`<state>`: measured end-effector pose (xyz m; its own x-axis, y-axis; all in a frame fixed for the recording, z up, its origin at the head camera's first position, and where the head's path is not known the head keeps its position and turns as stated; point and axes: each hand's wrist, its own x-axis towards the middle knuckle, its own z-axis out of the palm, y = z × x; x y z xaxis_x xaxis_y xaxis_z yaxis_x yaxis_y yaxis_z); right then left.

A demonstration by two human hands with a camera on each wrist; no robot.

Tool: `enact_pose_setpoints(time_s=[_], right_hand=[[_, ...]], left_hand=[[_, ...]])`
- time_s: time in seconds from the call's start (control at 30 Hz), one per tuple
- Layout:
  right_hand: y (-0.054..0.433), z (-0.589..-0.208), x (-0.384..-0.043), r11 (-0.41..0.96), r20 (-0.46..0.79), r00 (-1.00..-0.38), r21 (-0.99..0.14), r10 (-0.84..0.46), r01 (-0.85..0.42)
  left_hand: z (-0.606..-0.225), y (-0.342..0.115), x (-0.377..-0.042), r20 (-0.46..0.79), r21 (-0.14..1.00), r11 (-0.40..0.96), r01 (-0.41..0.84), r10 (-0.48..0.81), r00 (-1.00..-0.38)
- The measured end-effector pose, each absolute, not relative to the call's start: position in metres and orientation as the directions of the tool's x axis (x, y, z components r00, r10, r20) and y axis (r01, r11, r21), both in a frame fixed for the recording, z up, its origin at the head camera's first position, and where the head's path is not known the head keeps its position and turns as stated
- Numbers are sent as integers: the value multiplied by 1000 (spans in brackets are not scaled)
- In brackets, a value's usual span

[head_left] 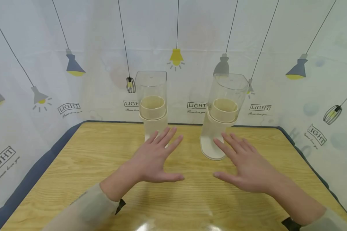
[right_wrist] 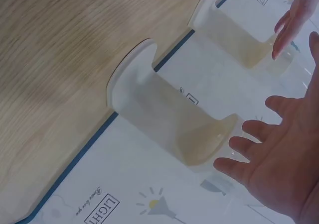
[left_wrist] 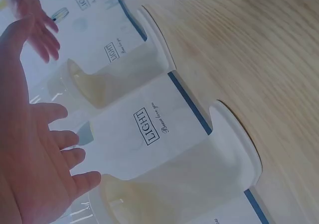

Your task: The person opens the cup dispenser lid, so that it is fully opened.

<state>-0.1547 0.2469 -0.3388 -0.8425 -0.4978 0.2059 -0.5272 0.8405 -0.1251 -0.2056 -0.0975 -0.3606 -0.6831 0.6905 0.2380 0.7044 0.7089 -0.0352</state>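
Two cream-white stands, each topped by a clear container, are upright near the back of a wooden table. The left stand (head_left: 154,123) is partly hidden behind my left hand (head_left: 151,160), whose fingers are spread with nothing in them. In front of the right stand (head_left: 213,134) is my right hand (head_left: 247,165), palm down, fingers spread and thumb pointing inward. Its fingertips overlap the stand's rounded base (head_left: 212,151) in the head view. Clear walls (head_left: 151,85) rise above the left stand's round cream collar. Both wrist views show the fingers apart from the stands.
Light wood tabletop (head_left: 188,199) extends around both hands. Behind it hangs a pale cloth backdrop (head_left: 104,64) printed with lamps and the word LIGHT, which also covers both sides. A dark blue edge (head_left: 118,121) borders the table.
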Motion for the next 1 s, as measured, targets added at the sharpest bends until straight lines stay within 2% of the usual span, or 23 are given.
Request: enact_pose_setpoints(time_s=[0.17,0.3,0.4,0.53,0.7,0.87,1.0], right_hand=[[264,-338,-156,861,262,-863,-164,-432,-481],[278,-332,-160,889,314,-892,-217,-326,-402],[288,-324,-167,885,414,-870,-251,-268,-393],[299,-307,-182,851,508,-842,-348,-181,-393],[301,-277,-205,790,497,-864,-499,-76,-357],[290,-252,-226,751,525,-850,-544,-43,-375],[276,-240,-243,753,546,-834,-514,-83,-411]], left_hand=[[-359,-88,-209,255,-4,683,731,707,-659],[-356,-78,-217,336,50,643,764,710,-619],[-353,-68,-224,400,119,611,783,692,-601],[-347,-54,-237,388,285,595,751,645,-658],[-339,-35,-260,308,436,588,681,613,-727],[-334,-17,-288,247,546,575,608,584,-774],[-334,1,-309,235,619,541,569,564,-792]])
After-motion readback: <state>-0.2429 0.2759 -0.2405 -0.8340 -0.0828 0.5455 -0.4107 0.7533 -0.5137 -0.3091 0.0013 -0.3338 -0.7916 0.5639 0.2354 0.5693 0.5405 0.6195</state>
